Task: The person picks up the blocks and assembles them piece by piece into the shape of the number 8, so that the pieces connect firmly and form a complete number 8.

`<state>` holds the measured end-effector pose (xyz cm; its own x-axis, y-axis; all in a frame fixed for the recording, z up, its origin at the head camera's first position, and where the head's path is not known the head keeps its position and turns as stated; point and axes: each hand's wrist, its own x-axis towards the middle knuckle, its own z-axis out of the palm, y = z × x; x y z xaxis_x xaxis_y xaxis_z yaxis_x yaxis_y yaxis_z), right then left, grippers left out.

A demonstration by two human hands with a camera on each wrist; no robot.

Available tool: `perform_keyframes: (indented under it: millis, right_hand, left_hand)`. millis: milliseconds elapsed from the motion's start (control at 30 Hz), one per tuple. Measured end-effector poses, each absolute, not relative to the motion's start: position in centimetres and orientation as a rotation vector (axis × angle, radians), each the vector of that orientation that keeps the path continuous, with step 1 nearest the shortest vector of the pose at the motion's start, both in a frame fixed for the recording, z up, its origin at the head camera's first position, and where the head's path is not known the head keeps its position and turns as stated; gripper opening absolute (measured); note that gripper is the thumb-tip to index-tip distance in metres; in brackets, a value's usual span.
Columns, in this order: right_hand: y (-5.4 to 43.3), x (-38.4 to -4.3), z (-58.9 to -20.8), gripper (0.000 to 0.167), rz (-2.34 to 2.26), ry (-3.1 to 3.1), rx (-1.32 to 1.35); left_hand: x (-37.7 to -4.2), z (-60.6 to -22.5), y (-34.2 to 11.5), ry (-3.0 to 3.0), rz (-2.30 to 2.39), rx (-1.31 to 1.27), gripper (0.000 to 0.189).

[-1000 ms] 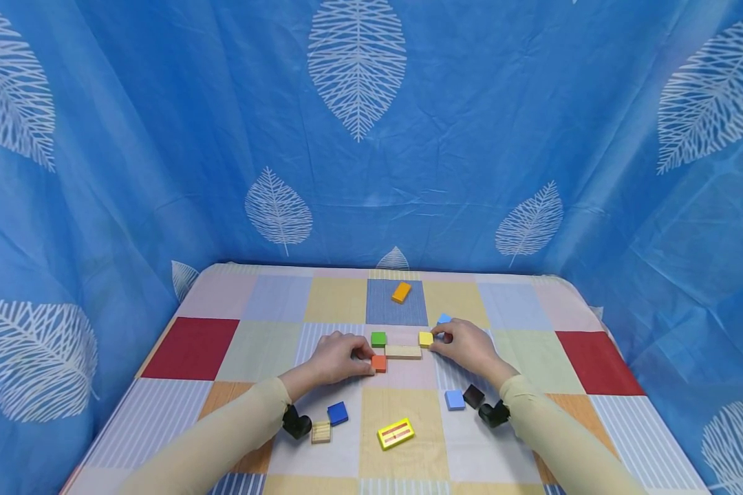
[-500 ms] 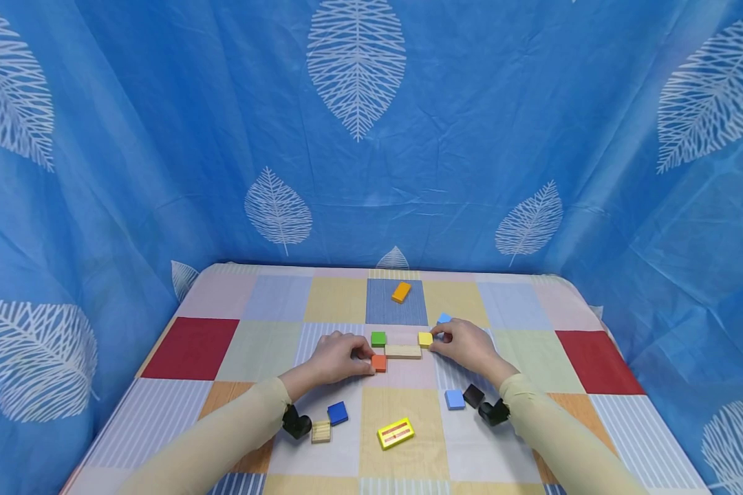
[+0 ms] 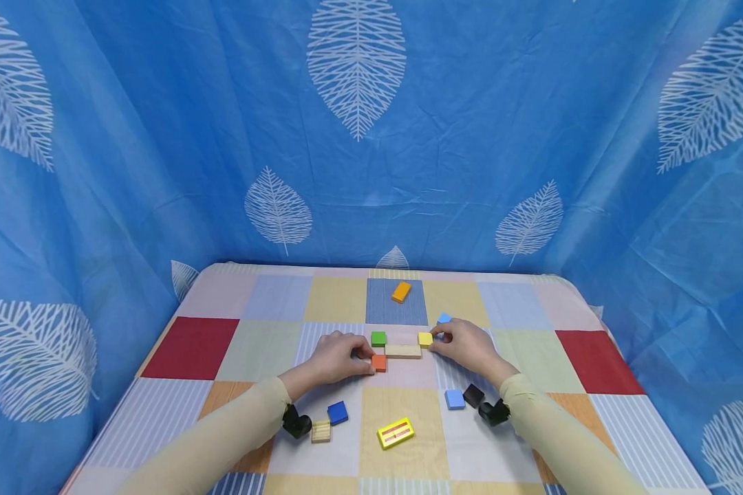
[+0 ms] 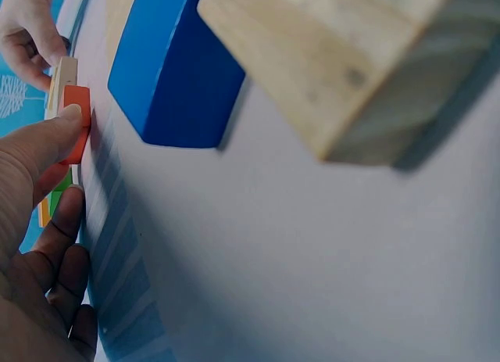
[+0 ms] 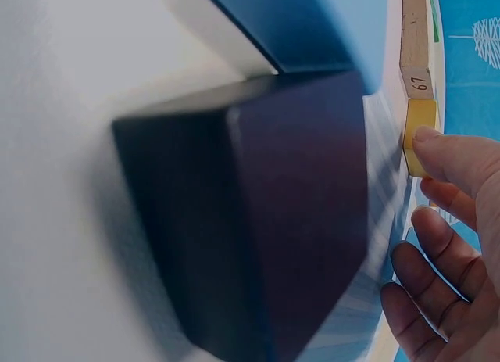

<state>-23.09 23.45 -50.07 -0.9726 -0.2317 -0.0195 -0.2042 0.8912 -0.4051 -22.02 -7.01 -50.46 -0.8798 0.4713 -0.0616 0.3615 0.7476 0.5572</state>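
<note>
My left hand [image 3: 336, 359] pinches a red-orange block [image 3: 379, 364] between thumb and forefinger; the left wrist view shows the thumb on the block's near face. A yellow block [image 3: 425, 339] is pinched by my right hand [image 3: 467, 346], with its other fingers loosely curled in the right wrist view. Between the two hands lies a flat natural-wood plank [image 3: 403, 352]. The red-orange block sits at the plank's near left corner, a green block [image 3: 378, 339] at its far left corner, and the yellow one at its far right corner.
A bright blue block [image 3: 444, 318] shows partly behind my right hand. Farther back lies an orange block [image 3: 401, 292]. Nearer are dark blue [image 3: 338, 413], ridged wooden [image 3: 321, 432], yellow printed [image 3: 395, 434], light blue [image 3: 455, 399] and black [image 3: 473, 396] blocks.
</note>
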Motion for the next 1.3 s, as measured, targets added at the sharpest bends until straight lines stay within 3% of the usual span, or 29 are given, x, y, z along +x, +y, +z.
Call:
perform_keyframes:
  millis: [1300]
  right_hand:
    - [23.35,-22.76,-50.04,0.035,-0.671,2.976,-0.321]
  left_hand:
    - [-22.25,-50.89,-6.97,2.744,0.802,0.629,0.021]
